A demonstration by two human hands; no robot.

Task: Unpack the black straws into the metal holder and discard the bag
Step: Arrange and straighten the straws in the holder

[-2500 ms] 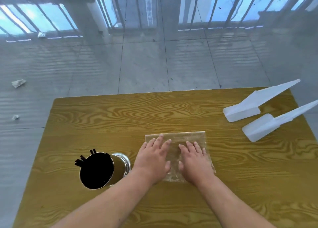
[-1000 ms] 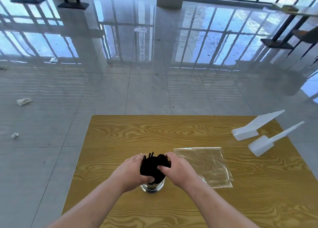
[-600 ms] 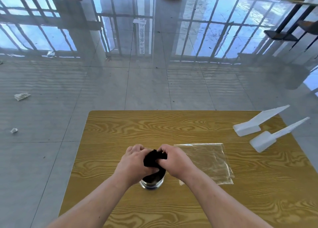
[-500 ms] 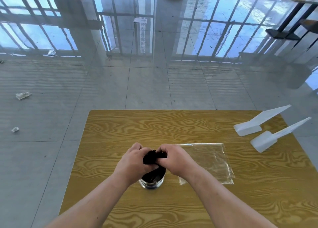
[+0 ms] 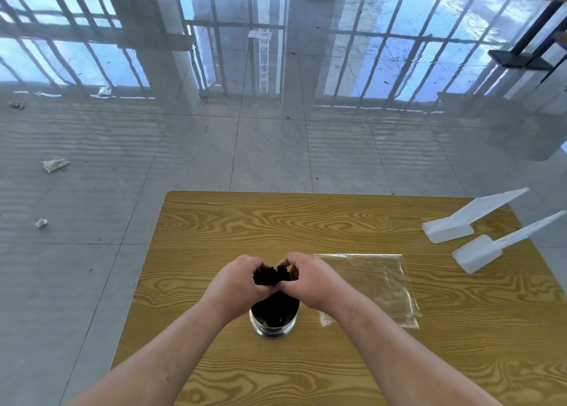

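- Bench: yellow wood grain, two white scoops at far right.
- Clear bag: lies flat, just right of the holder.
- Left hand, right hand: fingers of both grasp the straw tops.
- Metal holder: shiny, upright, near centre.
- Black straws: matt bundle standing in the holder.

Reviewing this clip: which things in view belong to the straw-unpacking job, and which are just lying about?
Job: black straws, gripped by left hand and right hand; metal holder; clear bag, flat on the table.
Lying about: far white scoop; near white scoop; paper scraps on the floor.
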